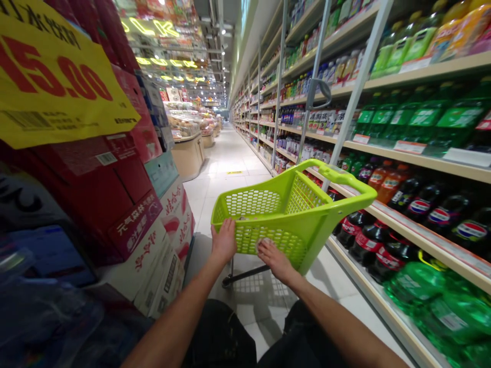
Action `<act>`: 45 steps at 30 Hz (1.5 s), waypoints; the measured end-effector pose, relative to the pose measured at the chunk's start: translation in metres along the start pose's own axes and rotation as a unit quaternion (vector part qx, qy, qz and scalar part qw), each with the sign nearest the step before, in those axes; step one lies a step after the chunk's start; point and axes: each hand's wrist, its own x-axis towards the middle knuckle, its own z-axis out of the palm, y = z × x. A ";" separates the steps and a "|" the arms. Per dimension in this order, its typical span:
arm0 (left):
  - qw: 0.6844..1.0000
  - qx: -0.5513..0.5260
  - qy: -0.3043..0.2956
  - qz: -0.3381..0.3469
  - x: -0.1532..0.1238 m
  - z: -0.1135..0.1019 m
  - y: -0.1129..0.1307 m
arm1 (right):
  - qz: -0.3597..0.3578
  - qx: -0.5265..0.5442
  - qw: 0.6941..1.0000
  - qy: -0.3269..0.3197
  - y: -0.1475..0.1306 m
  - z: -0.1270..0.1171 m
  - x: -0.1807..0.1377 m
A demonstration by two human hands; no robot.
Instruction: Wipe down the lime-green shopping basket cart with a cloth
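A lime-green plastic shopping cart (318,232) stands before me on the tiled floor, its perforated basket turned sideways. My left hand (224,240) is closed over the basket's lower-left rim corner, steadying against it. My right hand (275,258) lies against the basket's near side wall, fingers bent over a small whitish wad (264,244), which looks like a crumpled cloth or tissue. Most of that wad is hidden under the fingers. Below the basket, a dark leg with a caster (228,280) shows. My knees are bent close to the cart.
Drink shelves (422,158) run along the right, with green bottles (441,120) and cola bottles (387,250). Stacked cartons (141,255) rise at left beneath a yellow price sign (57,82). A tiled aisle (226,153) stretches ahead past round display counters (187,156).
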 end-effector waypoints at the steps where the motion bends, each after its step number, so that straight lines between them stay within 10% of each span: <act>1: 1.000 -0.001 -0.003 0.015 0.001 0.001 0.005 | 0.010 0.000 1.000 0.018 0.002 -0.004 0.002; 5: 0.997 -0.010 -0.019 0.071 0.006 0.007 0.025 | 0.075 -0.035 0.992 0.092 0.017 -0.024 0.020; 24: 0.995 -0.013 -0.018 0.098 0.006 0.007 0.065 | 0.007 -0.060 0.997 0.038 0.039 -0.061 -0.049; 30: 0.991 -0.022 -0.005 0.130 0.007 0.002 0.082 | 0.097 -0.091 0.984 0.118 0.057 -0.086 -0.037; 35: 0.991 -0.017 -0.005 0.136 0.005 0.007 0.086 | 0.037 -0.099 0.993 0.046 0.050 -0.086 -0.071; 42: 0.991 -0.012 0.025 0.133 0.002 0.014 0.086 | 0.139 -0.188 0.949 0.211 0.077 -0.156 -0.049; 45: 0.990 -0.016 0.024 0.137 0.002 0.015 0.086 | 0.115 -0.178 0.966 0.146 0.063 -0.140 -0.078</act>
